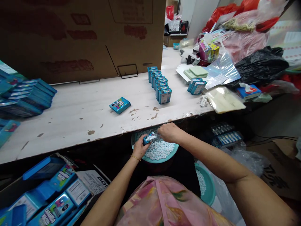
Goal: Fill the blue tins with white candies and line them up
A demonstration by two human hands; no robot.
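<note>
My left hand (140,147) grips a small blue candy box (147,140), tilted with its open end to the right. White candies (150,137) show at its mouth. Closed beside that mouth, my right hand (168,132) holds what looks like a small clear scoop (157,136), mostly hidden by the fingers. Below both hands sits a turquoise basin (174,153) with many loose white candies (160,150) in it. On the white table ahead, one blue box (120,105) lies flat, and a row of blue boxes (165,95) stands upright.
A large cardboard box (82,40) stands at the back of the table. Stacked blue boxes (33,95) lie at left; a carton (94,179) of more is below. A digital scale (196,72) and two boxes (197,87) sit at right. Another basin (211,188) stands lower right.
</note>
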